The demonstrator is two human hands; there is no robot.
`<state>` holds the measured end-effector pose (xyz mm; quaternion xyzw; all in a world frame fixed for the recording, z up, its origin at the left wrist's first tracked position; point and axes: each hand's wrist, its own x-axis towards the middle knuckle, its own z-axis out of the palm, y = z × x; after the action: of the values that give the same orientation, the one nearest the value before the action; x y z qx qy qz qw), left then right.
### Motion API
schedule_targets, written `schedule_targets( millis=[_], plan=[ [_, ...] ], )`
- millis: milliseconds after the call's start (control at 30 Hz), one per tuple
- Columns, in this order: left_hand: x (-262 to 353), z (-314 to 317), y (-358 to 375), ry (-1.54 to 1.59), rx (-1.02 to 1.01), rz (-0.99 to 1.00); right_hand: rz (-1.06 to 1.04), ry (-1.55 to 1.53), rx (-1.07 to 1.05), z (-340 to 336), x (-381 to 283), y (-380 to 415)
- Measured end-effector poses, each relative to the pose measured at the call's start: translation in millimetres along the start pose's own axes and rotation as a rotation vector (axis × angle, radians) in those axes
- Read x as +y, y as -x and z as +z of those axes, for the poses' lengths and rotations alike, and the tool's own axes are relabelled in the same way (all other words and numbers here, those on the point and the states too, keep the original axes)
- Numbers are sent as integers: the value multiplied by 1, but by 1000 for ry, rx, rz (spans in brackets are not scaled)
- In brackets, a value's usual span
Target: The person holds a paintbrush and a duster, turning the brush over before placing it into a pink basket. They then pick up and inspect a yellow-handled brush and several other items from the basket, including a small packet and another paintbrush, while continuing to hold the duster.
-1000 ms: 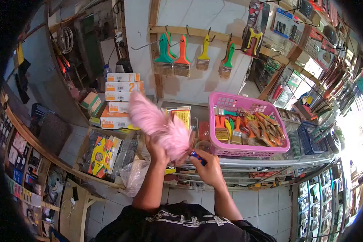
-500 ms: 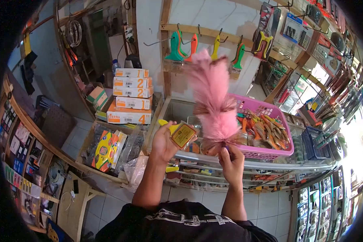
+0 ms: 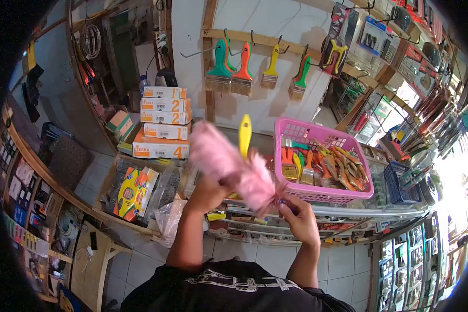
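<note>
In the head view, my right hand (image 3: 299, 214) grips the base of a pink feather duster (image 3: 257, 182). The duster slants up to the left and is smeared by motion. My left hand (image 3: 208, 193) is behind it, with its fingers mostly covered by the fluff. A yellow-handled paintbrush (image 3: 245, 134) stands handle up just beyond the duster, held by my left hand; its bristle end is hidden. Right of both hands, a pink plastic basket (image 3: 325, 193) on the glass counter holds several paintbrushes (image 3: 343, 166) with coloured handles.
Paintbrushes (image 3: 244, 70) hang from hooks on a wooden rail at the back. Stacked white-and-orange boxes (image 3: 164, 132) stand left of the counter (image 3: 343, 210), above an open carton (image 3: 109, 200). A dark blue basket (image 3: 404, 184) sits to the right.
The feather duster has swung from upright down to the left, across my left hand. The yellow paintbrush has turned so its handle points up. The view has shifted slightly.
</note>
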<state>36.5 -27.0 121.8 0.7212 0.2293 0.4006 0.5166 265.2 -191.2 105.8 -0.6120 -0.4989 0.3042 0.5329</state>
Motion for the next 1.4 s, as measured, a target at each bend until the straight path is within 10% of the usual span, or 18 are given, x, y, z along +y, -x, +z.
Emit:
schedule_targets(
  millis=[133,233,367,733,900,1067,1400],
  plan=[
    [2,6,0,424,-40,-153,18,98,66,12,2,-5],
    [-14,13,5,250,128,125,-13,130,45,15,-11,-12],
    [4,1,12,378,46,-178,-83,111,176,29,-16,-16],
    [-9,-7,34,303,239,-9,-155,108,-48,34,-15,-36],
    [-10,-5,40,363,220,-43,-48,-190,120,69,4,-49],
    [-10,16,39,435,201,-18,35,-653,-138,94,-6,-40],
    [-19,30,33,392,200,127,-37,-576,-119,111,-6,-36]
  ],
)
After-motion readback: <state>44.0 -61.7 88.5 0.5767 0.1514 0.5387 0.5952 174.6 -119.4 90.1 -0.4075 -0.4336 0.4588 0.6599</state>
